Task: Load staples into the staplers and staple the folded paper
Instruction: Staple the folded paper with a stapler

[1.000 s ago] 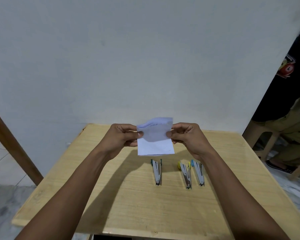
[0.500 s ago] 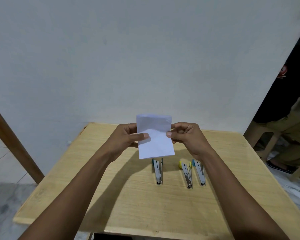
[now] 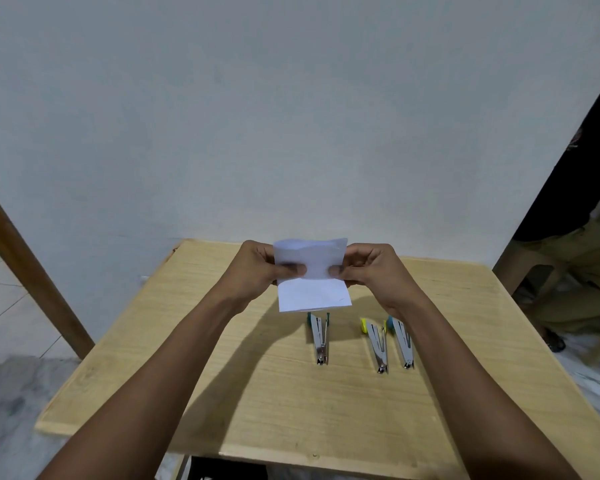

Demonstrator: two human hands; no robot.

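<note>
Above the table [image 3: 222, 410], both hands, left [image 3: 257, 268] & right [image 3: 371, 268], pinch the paper [image 3: 312, 289] mid-fold; 3 staplers [image 3: 318, 337] lie untouched, probably unloaded.

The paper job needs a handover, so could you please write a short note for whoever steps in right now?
Left hand and right hand: each pinches a side of the white folded paper, held up above the light wooden table.
Three metal staplers lie in a row on the table: green-ended stapler, yellow-ended stapler, blue-ended stapler.
Done: the paper is partly folded.
Left: loading the staplers, which lie untouched; no staples in view; stapling the paper.
</note>
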